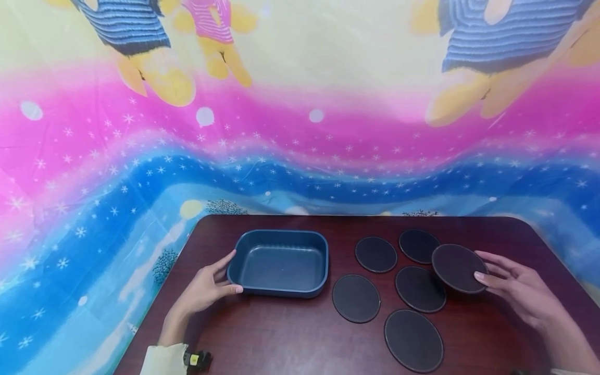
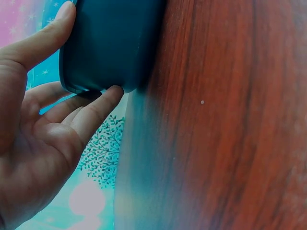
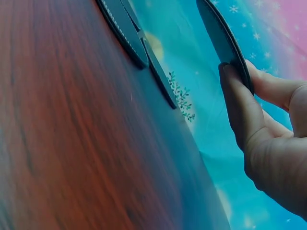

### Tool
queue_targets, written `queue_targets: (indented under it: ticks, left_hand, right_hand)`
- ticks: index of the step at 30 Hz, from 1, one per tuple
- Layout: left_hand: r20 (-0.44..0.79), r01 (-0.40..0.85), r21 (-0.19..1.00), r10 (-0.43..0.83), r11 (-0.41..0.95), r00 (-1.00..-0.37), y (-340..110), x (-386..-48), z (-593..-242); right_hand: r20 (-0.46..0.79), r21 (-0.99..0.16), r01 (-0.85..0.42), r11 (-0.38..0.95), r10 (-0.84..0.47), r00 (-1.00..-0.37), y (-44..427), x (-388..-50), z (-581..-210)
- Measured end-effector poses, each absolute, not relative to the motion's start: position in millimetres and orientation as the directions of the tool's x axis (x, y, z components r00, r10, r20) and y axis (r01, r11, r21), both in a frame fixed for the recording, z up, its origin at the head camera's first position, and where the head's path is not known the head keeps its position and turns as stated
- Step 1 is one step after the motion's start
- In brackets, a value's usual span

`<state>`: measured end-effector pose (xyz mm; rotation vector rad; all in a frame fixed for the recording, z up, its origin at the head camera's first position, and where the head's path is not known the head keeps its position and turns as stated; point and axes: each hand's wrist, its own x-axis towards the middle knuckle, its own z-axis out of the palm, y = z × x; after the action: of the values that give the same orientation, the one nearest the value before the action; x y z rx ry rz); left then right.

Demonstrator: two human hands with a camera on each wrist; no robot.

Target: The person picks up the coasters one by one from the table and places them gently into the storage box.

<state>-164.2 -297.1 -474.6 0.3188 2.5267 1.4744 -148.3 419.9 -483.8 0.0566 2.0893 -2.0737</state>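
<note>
Right hand (image 1: 517, 289) is pinching a thin, round, black stitched-edge disc (image 1: 457, 268) above the dark red-brown wood-grain table (image 1: 281, 333); I'd keep it level and clear of the five flat black discs (image 1: 356, 298). Left hand (image 1: 203, 289) grips the dark-blue rectangular tray (image 1: 286, 268) at its left end, so go gently. Some right fingertips hide behind the disc; the left wrist view crops the tray.

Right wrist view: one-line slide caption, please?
Right hand pinching a round black leather-look disc above a reddish-brown wood-grain table.
</note>
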Motion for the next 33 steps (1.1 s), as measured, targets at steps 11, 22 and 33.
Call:
queue_targets:
  ticks: [11,22,33]
  left_hand:
    - [-0.061,0.085,0.862,0.268,0.499,-0.962,-299,-162,-477]
    - [-0.062,0.080,0.850,0.251,0.521,-0.966,-297,-161,-478]
    - [-0.065,0.079,0.864,0.267,0.498,-0.962,-296,-162,-477]
  right_hand:
    - [-0.118,-0.993,0.118,0.008,-0.139,-0.983,406,-154,-478]
    - [-0.119,-0.990,0.128,-0.053,-0.152,-0.981,387,-159,-479]
    - [-0.144,-0.988,0.150,-0.028,-0.155,-0.977,371,-160,-476]
